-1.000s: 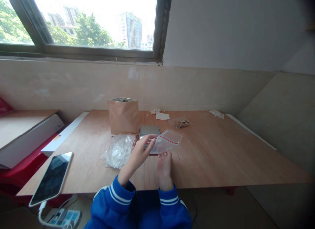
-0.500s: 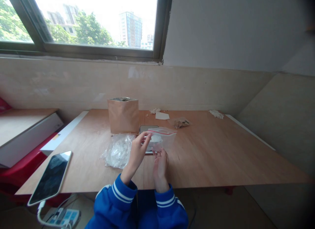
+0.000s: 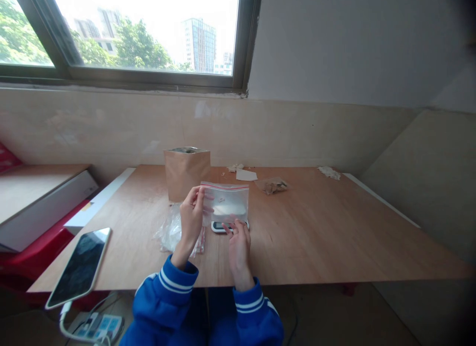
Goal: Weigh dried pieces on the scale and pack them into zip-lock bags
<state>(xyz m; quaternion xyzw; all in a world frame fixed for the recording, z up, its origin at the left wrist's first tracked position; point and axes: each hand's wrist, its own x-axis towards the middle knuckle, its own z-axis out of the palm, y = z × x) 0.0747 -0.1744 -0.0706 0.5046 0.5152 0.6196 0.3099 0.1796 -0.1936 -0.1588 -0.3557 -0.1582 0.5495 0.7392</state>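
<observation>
My left hand [image 3: 192, 214] pinches the upper left edge of a clear zip-lock bag [image 3: 234, 200] with a red line along its top. The bag hangs upright and flat, some of the fingers showing through it. By its lower right edge is my right hand [image 3: 239, 242], fingers apart and palm turned up; whether the fingertips touch the bag I cannot tell. Behind the bag, a small white digital scale [image 3: 219, 227] shows only its front part with the display. Left of the scale lies a crumpled clear plastic pack [image 3: 170, 232], partly hidden by my left hand.
A brown kraft pouch [image 3: 186, 173] stands with its top open behind the bag. Farther back lie a white card [image 3: 246, 175], a clear bag with brown pieces [image 3: 273, 186] and crumpled white scraps [image 3: 329, 173]. A charging phone [image 3: 80, 266] rests at the table's left edge.
The zip-lock bag has moved left and now faces me more squarely. My left hand moved left with it. Red-striped bag edges now show at the plastic pack.
</observation>
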